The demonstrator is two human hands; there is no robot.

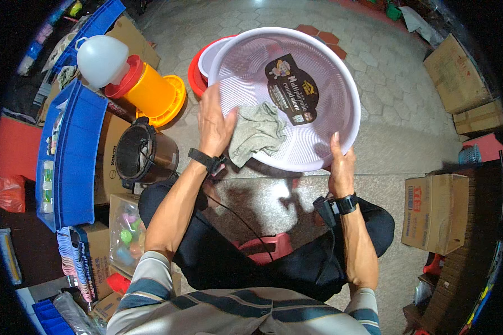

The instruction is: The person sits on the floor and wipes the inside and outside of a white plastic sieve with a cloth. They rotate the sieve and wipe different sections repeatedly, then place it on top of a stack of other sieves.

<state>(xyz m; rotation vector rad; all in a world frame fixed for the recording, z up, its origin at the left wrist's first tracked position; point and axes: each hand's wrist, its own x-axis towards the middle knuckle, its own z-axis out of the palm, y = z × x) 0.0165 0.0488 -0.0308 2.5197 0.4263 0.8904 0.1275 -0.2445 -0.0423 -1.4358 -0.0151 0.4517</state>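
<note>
A round white plastic sieve (295,146) with a black printed label (293,90) inside is held up before me, tilted. My left hand (213,121) grips its left rim, with a grey-green cloth (255,132) under the thumb that lies against the lower left of the sieve. On the lower right rim, my right hand (341,167) is closed, thumb on the inner side. Behind the sieve, partly hidden, are a red basin (196,75) and a smaller white basin (211,54).
To the left stand a yellow and red plastic feeder (153,90), a metal pot (163,150), blue crates (77,159) and a box of colourful items (127,238). A pink stool (272,247) shows between my legs. Cardboard boxes (436,213) stand at right.
</note>
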